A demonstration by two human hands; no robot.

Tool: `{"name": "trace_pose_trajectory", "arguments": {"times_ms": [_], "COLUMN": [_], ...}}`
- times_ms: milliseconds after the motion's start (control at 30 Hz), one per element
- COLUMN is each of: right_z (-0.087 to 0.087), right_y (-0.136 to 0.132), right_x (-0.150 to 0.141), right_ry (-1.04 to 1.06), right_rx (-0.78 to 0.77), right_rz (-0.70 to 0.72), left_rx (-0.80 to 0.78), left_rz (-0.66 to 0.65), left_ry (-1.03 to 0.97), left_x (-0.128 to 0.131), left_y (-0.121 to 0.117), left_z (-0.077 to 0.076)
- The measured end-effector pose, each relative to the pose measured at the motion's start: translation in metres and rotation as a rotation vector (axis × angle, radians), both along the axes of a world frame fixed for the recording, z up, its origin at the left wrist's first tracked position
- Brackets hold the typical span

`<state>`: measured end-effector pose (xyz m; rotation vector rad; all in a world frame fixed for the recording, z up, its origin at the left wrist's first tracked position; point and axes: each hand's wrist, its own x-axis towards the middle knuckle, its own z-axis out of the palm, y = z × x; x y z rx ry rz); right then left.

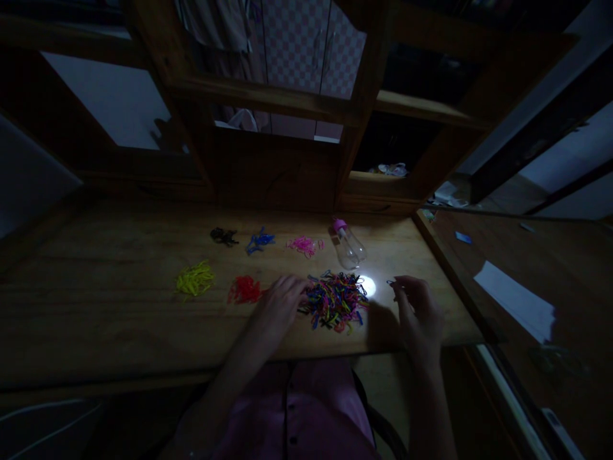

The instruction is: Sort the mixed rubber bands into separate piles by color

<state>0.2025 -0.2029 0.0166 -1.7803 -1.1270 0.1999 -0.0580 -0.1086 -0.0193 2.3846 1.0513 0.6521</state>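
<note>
A mixed heap of small coloured loops point(336, 299), like rubber bands or bent clips, lies on the wooden desk point(119, 319). My left hand point(286, 297) rests at the heap's left edge, fingers bent together; its fingertips are partly hidden. Right of the heap, my right hand point(416, 303) pinches a small dark loop point(391, 282) between thumb and forefinger, just above the desk. Single-colour piles lie to the left: red loops point(245, 289) beside my left hand, yellow loops point(194, 278), black loops point(224, 236), blue loops point(260, 240) and pink loops point(305, 245).
Behind the heap lies a clear bulb-shaped bottle point(351, 249) with a pink cap. A bright light spot point(368, 286) falls between heap and right hand. Wooden shelving point(278, 169) closes the desk's back. White paper point(517, 300) lies on the surface to the right.
</note>
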Motion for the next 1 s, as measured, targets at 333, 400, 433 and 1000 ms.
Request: {"name": "trace_pose_trajectory", "arguments": {"times_ms": [333, 400, 433, 1000], "right_z": [0.003, 0.003, 0.003, 0.003], "right_y": [-0.003, -0.004, -0.004, -0.007], "right_x": [-0.004, -0.003, -0.003, -0.002], "right_ry": [-0.006, -0.002, 0.000, 0.012], "right_rx": [-0.011, -0.017, -0.019, -0.027], "right_rz": [-0.011, -0.010, -0.011, -0.021], "left_rx": [0.067, 0.064, 0.059, -0.073], "left_rz": [0.033, 0.034, 0.034, -0.006], "left_ry": [0.185, 0.195, 0.190, -0.023], "left_x": [0.014, 0.013, 0.012, -0.001], "left_y": [0.000, 0.000, 0.000, 0.004], "left_z": [0.002, 0.002, 0.002, 0.007]}}
